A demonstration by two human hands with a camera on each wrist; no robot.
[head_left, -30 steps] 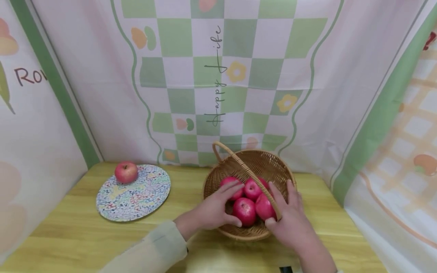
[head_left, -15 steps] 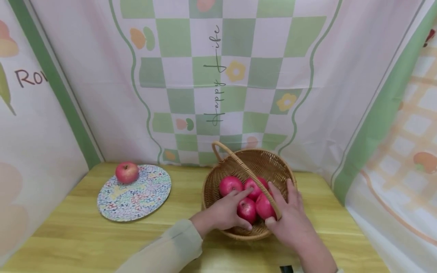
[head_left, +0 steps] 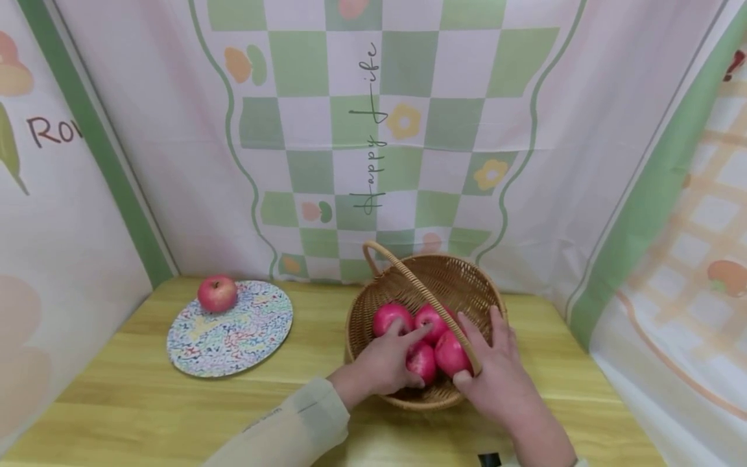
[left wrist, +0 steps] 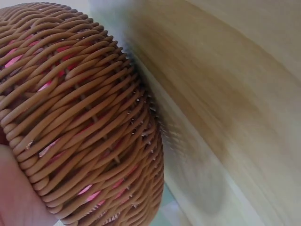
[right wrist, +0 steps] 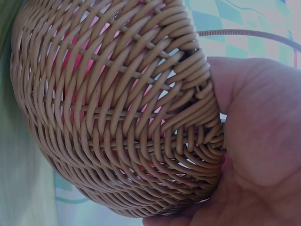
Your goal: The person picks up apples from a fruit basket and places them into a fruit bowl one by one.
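Several red apples lie in a brown wicker basket (head_left: 467, 279) with an arched handle (head_left: 417, 282). My left hand (head_left: 382, 364) reaches over the near left rim, thumb and fingers around the front apple (head_left: 425, 364), partly covering it. Another apple (head_left: 390, 316) sits just behind those fingers. My right hand (head_left: 503, 384) holds the basket's right rim near the foot of the handle, beside the right-hand apple (head_left: 450, 355). The right wrist view shows that hand (right wrist: 268, 127) clasping the woven rim. In the left wrist view, woven wall (left wrist: 84, 117) hides the left fingertips.
A speckled oval plate (head_left: 245, 344) lies at the left of the wooden table (head_left: 146, 415), with one apple (head_left: 217, 294) at its back edge. Patterned cloth (head_left: 403, 162) hangs behind the table and along both sides. A small black object (head_left: 489, 460) shows at the front edge.
My left hand has shifted right over the front apple, and its thumb and fingers have drawn in around it. The right hand keeps its place on the rim.
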